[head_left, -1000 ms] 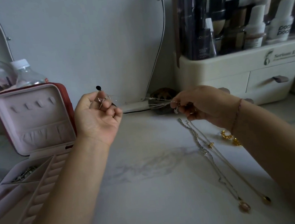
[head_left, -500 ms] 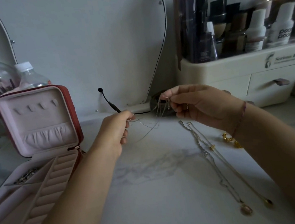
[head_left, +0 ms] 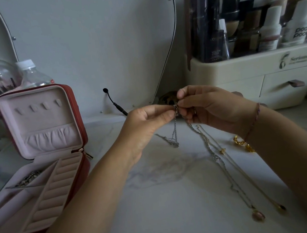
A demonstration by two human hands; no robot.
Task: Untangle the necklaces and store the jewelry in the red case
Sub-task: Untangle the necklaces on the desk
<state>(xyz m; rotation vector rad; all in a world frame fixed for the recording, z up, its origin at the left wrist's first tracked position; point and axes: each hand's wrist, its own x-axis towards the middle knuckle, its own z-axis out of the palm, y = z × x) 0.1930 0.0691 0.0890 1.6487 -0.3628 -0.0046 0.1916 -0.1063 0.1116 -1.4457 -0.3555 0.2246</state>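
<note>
Centre of frame: left hand (head_left: 146,125) and right hand (head_left: 209,110) meet above the surface (head_left: 159,211), white with grey marbling. The fingers (head_left: 165,118) of the left hand and those of the right both pinch the top of a thin silver chain (head_left: 174,133). The chain hangs down from the pinch and its lower loop lies on the surface just below the hands. A thin cord bracelet (head_left: 253,124) sits on the right wrist. Lower right: a silver necklace (head_left: 230,176) with a pink pendant and a gold-toned necklace (head_left: 251,178) with a dark pendant lie stretched out side by side, their upper ends close under the right hand. Just right of them, beside the right forearm, is a small gold piece (head_left: 242,143), its kind unclear. Left of frame: the red case (head_left: 76,113), open, lid upright, pink lining; a dark beaded item (head_left: 28,177) lies in one rear compartment. Behind the case stands a clear plastic bottle (head_left: 33,74). Upper centre: mirror (head_left: 93,46). Upper right: cream drawer organiser (head_left: 259,77) with cosmetic bottles on top.
</note>
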